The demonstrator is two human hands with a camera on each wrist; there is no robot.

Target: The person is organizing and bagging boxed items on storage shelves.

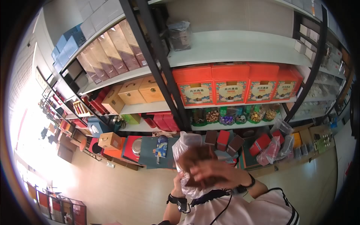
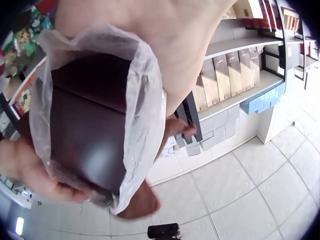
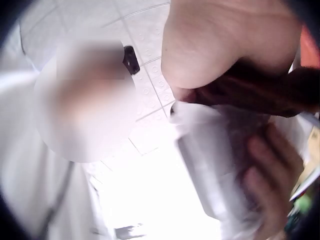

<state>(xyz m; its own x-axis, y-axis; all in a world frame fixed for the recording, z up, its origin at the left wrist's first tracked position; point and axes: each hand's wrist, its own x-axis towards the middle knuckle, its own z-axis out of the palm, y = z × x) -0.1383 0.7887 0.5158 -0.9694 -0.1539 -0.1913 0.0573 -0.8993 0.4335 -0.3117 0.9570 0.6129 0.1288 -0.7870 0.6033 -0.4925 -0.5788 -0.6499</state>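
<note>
A clear plastic bag [image 1: 184, 144] is held up in front of the person's chest. Inside it sits a dark brown box [image 2: 87, 135], its smooth face showing through the bag's mouth. My left hand [image 1: 179, 183] grips the bag from the side, and its fingers [image 3: 272, 170] wrap round the bagged box. Against the bag's near side, my right hand [image 1: 213, 173] holds a brown piece [image 1: 195, 159], blurred by motion. That brown piece runs under the right palm in the right wrist view; I cannot tell its kind.
A shelf rack stands ahead with red gift boxes [image 1: 228, 88], wooden boxes [image 1: 131, 92] and jars [image 1: 227, 117]. On the low counter lie a blue patterned pouch [image 1: 162, 147], small red and brown boxes [image 1: 223, 140] and plastic-wrapped items [image 1: 270, 150]. Tiled floor [image 1: 123, 187] lies below.
</note>
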